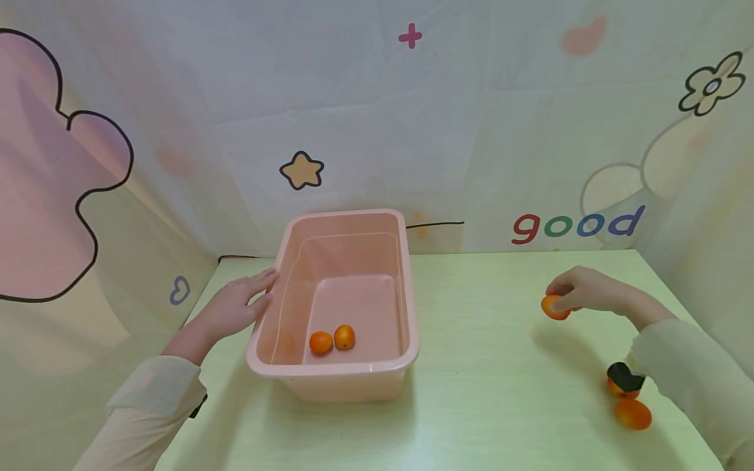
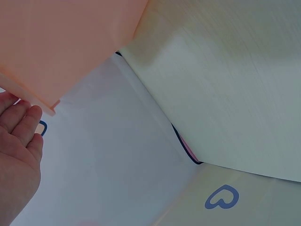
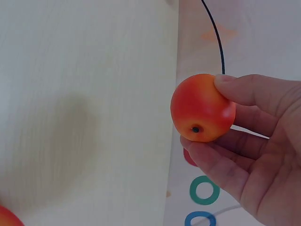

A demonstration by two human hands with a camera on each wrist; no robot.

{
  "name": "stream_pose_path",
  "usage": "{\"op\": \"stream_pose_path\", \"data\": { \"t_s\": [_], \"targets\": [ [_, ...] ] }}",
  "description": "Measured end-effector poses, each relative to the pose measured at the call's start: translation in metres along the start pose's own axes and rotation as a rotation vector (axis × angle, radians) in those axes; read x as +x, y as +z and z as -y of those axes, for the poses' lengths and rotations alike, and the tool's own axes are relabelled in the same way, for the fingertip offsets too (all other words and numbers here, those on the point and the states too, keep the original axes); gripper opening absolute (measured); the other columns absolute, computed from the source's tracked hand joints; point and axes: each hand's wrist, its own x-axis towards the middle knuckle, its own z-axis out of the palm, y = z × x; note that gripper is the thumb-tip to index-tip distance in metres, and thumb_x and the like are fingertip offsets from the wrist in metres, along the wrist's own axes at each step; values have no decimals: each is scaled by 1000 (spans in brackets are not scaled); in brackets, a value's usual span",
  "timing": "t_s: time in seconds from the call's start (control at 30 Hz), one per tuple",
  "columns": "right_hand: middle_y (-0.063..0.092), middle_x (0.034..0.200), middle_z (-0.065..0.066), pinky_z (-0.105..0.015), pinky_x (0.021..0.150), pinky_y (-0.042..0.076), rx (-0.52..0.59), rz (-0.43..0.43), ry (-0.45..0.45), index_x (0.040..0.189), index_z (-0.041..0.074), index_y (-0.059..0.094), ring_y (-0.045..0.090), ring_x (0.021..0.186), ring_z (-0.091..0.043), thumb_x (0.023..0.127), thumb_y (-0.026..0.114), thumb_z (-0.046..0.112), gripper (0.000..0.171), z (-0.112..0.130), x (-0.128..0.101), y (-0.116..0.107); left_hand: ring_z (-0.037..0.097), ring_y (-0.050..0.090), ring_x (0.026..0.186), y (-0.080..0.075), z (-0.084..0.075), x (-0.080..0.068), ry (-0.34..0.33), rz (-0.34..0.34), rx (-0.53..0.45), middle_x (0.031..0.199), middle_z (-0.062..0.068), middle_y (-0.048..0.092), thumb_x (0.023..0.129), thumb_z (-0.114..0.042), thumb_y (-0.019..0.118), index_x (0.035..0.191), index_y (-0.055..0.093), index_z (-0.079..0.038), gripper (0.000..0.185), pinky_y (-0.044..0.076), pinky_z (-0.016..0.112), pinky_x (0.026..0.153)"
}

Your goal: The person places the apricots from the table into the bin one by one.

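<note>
In the head view, a pink plastic bin (image 1: 332,369) stands left of centre on the table. My left hand (image 1: 232,306) rests against its left rim with extended fingers; the left wrist view shows these fingers (image 2: 19,120) touching the rim. Two small orange fruits (image 1: 321,343) (image 1: 344,337) lie on the bin floor near its front. On the right, my right hand (image 1: 589,291) pinches a red-orange apple (image 3: 202,108) between thumb and fingers, held above the table. Its dark stem hollow faces the right wrist camera.
Near my right sleeve, an orange fruit (image 1: 633,414) lies on the pale table (image 1: 477,366). Another fruit (image 1: 623,391) beside it is partly covered by a black shape. A printed curtain (image 1: 377,131) stands behind the table and along its sides.
</note>
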Motion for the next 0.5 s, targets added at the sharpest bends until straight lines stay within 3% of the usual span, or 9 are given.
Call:
{"op": "stream_pose_path", "data": {
  "t_s": [0.5],
  "targets": [
    [64,87,-3,-39,75,49,-135,-39,-93,104,1,61,57,77,-14,83,59,20,29,53,14,-17,43,33,123,1,1,0,-13,4,0,141,16,32,92,-23,44,135,34,-5,48,27,59,98]
  ]
}}
